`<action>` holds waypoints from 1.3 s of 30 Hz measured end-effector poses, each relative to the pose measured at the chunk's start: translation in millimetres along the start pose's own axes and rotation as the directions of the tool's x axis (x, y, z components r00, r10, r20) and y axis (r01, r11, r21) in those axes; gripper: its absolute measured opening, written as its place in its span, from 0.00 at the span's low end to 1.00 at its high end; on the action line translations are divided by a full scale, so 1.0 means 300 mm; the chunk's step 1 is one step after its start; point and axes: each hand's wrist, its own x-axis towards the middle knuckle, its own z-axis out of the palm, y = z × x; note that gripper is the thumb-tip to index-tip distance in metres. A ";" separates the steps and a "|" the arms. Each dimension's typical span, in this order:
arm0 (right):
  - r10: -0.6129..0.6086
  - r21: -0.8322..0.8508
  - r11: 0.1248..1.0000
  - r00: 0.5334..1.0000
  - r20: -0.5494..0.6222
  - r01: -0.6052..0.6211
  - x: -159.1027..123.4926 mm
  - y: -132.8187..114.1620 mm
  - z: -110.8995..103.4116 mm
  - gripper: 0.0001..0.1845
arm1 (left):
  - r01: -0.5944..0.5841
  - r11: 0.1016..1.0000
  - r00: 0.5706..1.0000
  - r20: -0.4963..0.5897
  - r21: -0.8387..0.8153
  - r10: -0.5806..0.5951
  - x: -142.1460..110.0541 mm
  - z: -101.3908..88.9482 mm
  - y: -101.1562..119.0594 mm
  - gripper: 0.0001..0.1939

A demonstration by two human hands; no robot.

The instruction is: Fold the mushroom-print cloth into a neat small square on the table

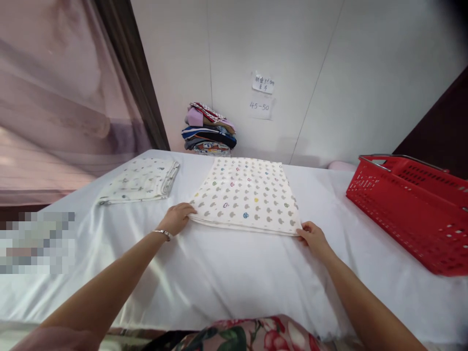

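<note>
left of the red basket (409,219), the mushroom-print cloth (252,197) lies flat; my left hand (176,218) and right hand (315,241) pinch its near corners. i should pull both evenly, gently, so layered edges lie straight.

Wht mushroom-print cloth (248,192) lies folded on wht sheet (234,273).

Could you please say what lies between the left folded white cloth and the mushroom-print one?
White fabric sheet, with the left hand at its near end, in the head view.
</note>
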 end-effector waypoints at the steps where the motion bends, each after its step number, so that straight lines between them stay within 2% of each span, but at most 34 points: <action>1: -0.020 -0.060 0.998 1.000 0.001 0.020 -0.005 -0.001 0.001 0.11 | -0.004 1.000 1.000 -0.008 0.019 0.004 -0.006 -0.001 0.021 0.22; 6: -0.078 -0.352 0.934 0.997 -0.026 0.064 -0.011 -0.012 -0.006 0.12 | -0.130 0.991 0.992 -0.008 0.016 0.130 -0.019 -0.020 0.165 0.24; 10: -0.319 -0.656 0.727 0.946 -0.060 0.203 0.000 -0.017 -0.011 0.10 | -0.170 0.979 0.985 0.011 -0.115 0.172 -0.002 -0.009 0.281 0.20; 12: -0.438 -0.741 0.621 0.897 -0.059 0.254 -0.002 -0.021 -0.005 0.10 | -0.182 0.965 0.983 0.001 -0.188 0.186 0.015 0.006 0.324 0.16; 14: -0.569 -0.774 0.527 0.822 -0.015 0.351 -0.010 -0.033 0.011 0.09 | -0.204 0.951 0.978 -0.005 -0.231 0.209 0.035 0.023 0.356 0.14; 16: -0.674 -0.748 0.432 0.731 0.104 0.504 -0.021 -0.053 0.042 0.10 | -0.228 0.946 0.972 0.006 -0.230 0.236 0.056 0.041 0.378 0.12; 18: -0.695 -0.658 0.378 0.669 0.264 0.651 -0.030 -0.076 0.084 0.11 | -0.243 0.948 0.968 0.018 -0.205 0.252 0.075 0.058 0.393 0.10; 21: -0.623 -0.548 0.391 0.651 0.434 0.740 -0.031 -0.103 0.153 0.12 | -0.242 0.953 0.969 0.008 -0.183 0.248 0.095 0.076 0.404 0.08; 24: -0.567 -0.550 0.390 0.663 0.489 0.738 -0.015 -0.115 0.201 0.13 | -0.246 0.954 0.969 -0.015 -0.170 0.247 0.106 0.087 0.408 0.09; 27: -0.563 -0.554 0.359 0.647 0.514 0.751 0.007 -0.118 0.218 0.12 | -0.251 0.959 0.968 -0.026 -0.129 0.249 0.113 0.092 0.414 0.12; 32: -0.600 -0.542 0.387 0.650 0.467 0.746 0.028 -0.109 0.221 0.14 | -0.181 0.980 0.983 -0.042 -0.084 0.178 0.128 0.108 0.430 0.12; 39: -0.698 -0.480 0.451 0.633 0.335 0.752 0.027 -0.071 0.238 0.13 | -0.160 0.977 0.986 -0.072 -0.142 0.151 0.127 0.134 0.421 0.11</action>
